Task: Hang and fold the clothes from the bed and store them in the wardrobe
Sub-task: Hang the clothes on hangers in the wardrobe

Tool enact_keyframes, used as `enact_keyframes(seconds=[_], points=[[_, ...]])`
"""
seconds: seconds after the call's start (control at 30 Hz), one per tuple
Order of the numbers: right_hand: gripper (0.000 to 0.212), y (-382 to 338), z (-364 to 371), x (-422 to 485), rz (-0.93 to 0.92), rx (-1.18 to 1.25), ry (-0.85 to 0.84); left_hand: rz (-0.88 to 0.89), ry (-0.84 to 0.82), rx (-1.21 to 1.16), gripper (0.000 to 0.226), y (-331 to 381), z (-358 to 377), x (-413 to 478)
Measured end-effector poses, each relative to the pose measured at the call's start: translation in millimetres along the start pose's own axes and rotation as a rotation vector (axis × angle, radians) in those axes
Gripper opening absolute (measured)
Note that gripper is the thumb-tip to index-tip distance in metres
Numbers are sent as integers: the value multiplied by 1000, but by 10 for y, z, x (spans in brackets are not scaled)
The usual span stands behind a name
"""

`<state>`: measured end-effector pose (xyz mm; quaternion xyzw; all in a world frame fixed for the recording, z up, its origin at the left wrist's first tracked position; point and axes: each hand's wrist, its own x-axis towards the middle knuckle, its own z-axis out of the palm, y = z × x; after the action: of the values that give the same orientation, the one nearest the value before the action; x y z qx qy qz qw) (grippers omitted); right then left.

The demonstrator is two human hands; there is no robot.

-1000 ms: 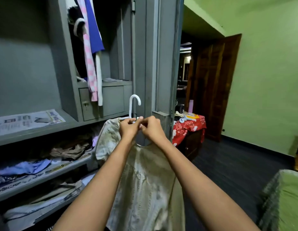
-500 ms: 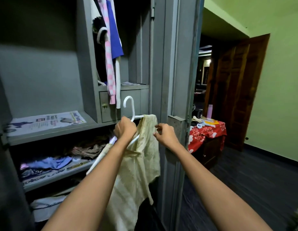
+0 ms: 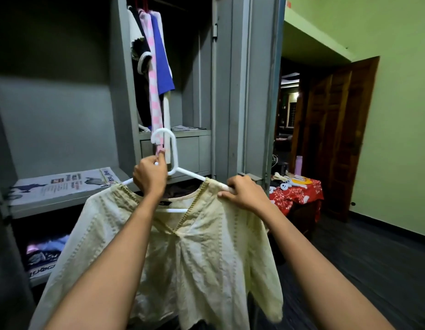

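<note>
- The fingers [image 3: 160,160] of the left hand [image 3: 149,178] are curling round the white hanger [image 3: 175,153] just under its hook, grasping it firmly.
- The fingers [image 3: 227,188] of the right hand [image 3: 244,192] are pinching the shoulder of the pale yellow top [image 3: 195,246] against the hanger's right arm, thumb underneath.
- The hanger's hook is rising at 12 o'clock from the left hand, with its two arms sloping down toward 8 and 4 o'clock.
- The top is hanging from both hanger arms, its V-neck opening toward the camera and its body falling toward 6 o'clock between the two forearms.
- The person is holding hanger and top in the air in front of the open grey wardrobe [image 3: 233,91], not touching it.
- At 12 o'clock from the hook, hanging clothes [image 3: 160,67] in blue, pink and white are dangling inside the wardrobe, above a drawer [image 3: 187,151].
- At 9 o'clock from the left hand, a newspaper [image 3: 64,184] is lying flat on a shelf.
- At 8 o'clock, folded clothes [image 3: 45,251] are sitting on a lower shelf.
- At 3 o'clock from the right hand, a small table [image 3: 297,196] under a red cloth is standing before a wooden door [image 3: 337,139].
</note>
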<state>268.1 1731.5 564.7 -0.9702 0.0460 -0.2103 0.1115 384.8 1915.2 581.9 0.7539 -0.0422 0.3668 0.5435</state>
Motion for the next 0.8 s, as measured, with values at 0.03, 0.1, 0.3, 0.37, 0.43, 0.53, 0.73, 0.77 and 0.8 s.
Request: enact_keyframes(seconds=[0.03, 0.1, 0.3, 0.37, 0.43, 0.53, 0.73, 0.77, 0.8], points=[[23, -21, -57, -48, -55, 118, -51, -17, 12, -41, 53, -23, -6, 43], [6, -67, -131, -171, -163, 424, -124, -41, 14, -106, 53, -30, 9, 119], [27, -181, -129, -316, -142, 766, 280, 5, -61, -204, 54, 155, 73, 238], [25, -215, -196, -254, -88, 715, 401, 48, -109, -206, 46, 184, 132, 278], [24, -287, -315, -166, -52, 652, 491, 90, -171, -230, 38, 233, 186, 323], [22, -439, -594, -11, -20, 592, 623, 47, -250, -348, 33, 392, 229, 431], [23, -726, -1270, 459, 19, 539, 793, -76, -278, -475, 42, 734, 171, 967], [23, -774, -1352, 557, 17, 534, 815, -76, -273, -478, 44, 774, 170, 1079], [23, -821, -1429, 666, 18, 532, 837, -68, -269, -492, 43, 821, 168, 1193]])
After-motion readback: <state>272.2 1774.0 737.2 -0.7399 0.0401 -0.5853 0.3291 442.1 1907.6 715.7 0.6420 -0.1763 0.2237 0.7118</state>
